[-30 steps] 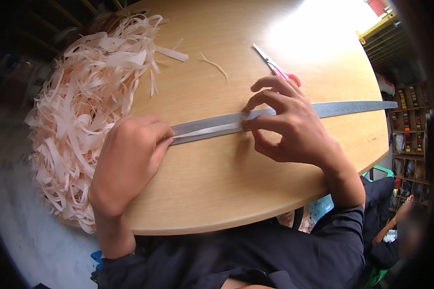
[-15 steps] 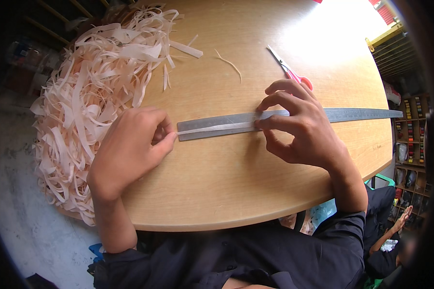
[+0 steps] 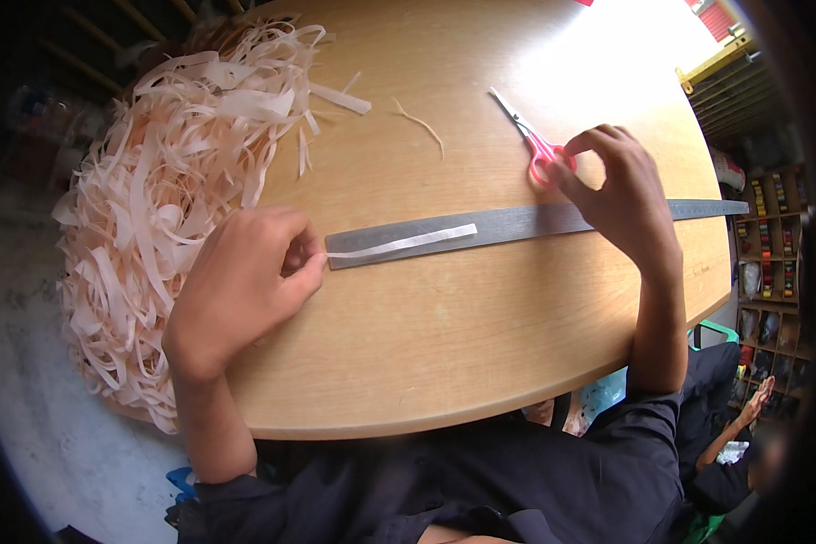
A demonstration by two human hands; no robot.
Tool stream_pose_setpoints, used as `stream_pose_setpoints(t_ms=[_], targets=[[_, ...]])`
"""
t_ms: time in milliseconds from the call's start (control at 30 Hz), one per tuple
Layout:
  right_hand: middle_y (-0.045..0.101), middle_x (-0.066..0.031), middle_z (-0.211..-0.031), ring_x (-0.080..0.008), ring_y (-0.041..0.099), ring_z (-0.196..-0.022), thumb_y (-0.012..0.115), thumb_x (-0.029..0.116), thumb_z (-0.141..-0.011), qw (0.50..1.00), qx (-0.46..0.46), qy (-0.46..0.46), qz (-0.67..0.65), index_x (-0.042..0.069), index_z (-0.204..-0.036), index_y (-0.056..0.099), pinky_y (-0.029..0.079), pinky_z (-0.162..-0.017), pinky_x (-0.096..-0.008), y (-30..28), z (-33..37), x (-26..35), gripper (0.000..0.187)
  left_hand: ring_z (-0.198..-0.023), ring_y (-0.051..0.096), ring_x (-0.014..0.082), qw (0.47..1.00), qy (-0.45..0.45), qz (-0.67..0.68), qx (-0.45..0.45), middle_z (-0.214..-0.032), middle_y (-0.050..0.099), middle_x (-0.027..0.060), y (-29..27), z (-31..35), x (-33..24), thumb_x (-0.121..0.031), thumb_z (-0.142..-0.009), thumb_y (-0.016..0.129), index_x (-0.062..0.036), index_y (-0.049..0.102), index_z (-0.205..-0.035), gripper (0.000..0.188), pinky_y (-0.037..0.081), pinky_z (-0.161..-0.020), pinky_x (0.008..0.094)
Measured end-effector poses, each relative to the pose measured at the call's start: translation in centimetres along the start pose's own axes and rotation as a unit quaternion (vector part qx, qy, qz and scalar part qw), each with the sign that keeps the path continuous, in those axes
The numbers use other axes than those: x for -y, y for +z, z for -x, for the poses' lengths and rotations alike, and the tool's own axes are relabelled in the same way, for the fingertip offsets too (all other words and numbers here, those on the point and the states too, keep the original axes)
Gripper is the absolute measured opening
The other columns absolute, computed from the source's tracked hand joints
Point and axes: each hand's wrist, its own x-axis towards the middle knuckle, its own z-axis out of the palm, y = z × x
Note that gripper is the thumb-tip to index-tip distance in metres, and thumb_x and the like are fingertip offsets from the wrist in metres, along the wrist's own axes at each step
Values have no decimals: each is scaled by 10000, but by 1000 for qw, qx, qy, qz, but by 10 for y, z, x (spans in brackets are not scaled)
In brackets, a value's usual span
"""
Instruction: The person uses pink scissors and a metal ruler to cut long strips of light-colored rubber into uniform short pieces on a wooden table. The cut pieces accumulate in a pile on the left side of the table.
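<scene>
Wooden and rounded at its near edge, the table (image 3: 480, 344) carries everything in view. Heaped over its left part and spilling past the rim is a large pile of pale paper strips (image 3: 172, 208). A long grey metal ruler (image 3: 535, 222) lies across the middle, running from left to right. The left hand (image 3: 245, 290) rests at the ruler's left end, its fingers curled together and pinching the end of a narrow white strip (image 3: 403, 242) that lies flat along the ruler. The right hand (image 3: 621, 195) hovers over the ruler farther right, fingertips closing on the pink handles of a pair of scissors (image 3: 533, 140) that lie on the wood just beyond the ruler, blades pointing away. One thin loose sliver (image 3: 419, 124) lies alone near the pile.
</scene>
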Motion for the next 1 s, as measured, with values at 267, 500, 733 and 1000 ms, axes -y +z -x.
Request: stream_pose_setpoints(t_ms=[267,500,733,1000], targets=[[720,-159,-988,-322,692,-934,780,159,-947,997,-11,16,-70,-18,-912,738,543,-848,-441,16,1,6,185,-772,722,331,1000,-2,-14,12,-811,712,206,-4,-1,-5,-101,-877,723,51,712,-857,154,563,-752,418],[687,-145,-1203,-250,714,-990,738,73,-985,976,-76,1,-204,-51,-1061,699,594,-848,-356,21,0,6,150,-718,703,230,1000,19,-17,2,-794,701,156,-1,-2,-1,-94,-866,755,47,722,-860,145,556,-690,338],[723,-134,-1099,-197,711,-928,748,125,-985,947,-48,12,-318,-76,-1095,724,599,-797,-327,18,2,13,230,-656,643,158,999,-15,32,17,-694,666,95,0,-6,6,-106,-846,755,43,744,-861,149,512,-637,312],[746,-78,-967,-133,716,-867,728,197,-1011,849,10,59,-524,-10,-1059,740,563,-751,-276,8,1,12,213,-595,535,118,993,-56,81,61,-628,578,39,-4,-11,13,-126,-819,752,29,746,-841,156,442,-586,300]])
